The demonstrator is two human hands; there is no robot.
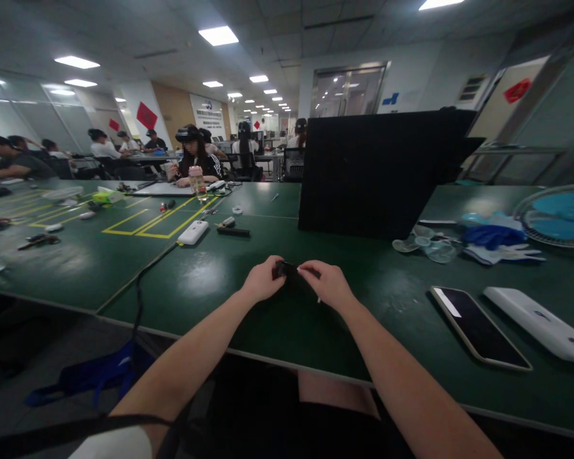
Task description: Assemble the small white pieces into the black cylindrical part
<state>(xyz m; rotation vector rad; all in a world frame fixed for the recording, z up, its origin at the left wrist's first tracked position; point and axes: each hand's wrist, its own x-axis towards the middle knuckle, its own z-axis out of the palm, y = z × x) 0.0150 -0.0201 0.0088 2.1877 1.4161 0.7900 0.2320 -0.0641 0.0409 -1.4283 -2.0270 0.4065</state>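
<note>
Over the green table (272, 331), my left hand (264, 279) is closed around a small black object (284, 268) whose kind I cannot make out. Close on its right, my right hand (326, 280) pinches with thumb and forefinger at the object's right end. A tiny light spot shows at those fingertips; whether it is a separate piece is too small to tell. Below the right palm a small white bit (319, 300) sticks out.
A large black box-like panel (363, 175) stands ahead. Rightward lie a phone (481, 325), a white power bank (540, 322), gloves (500, 239) and a blue fan (564, 213). Leftward are another white device (193, 233), a black bar (233, 232) and a cable (138, 277). A person (196, 156) sits opposite.
</note>
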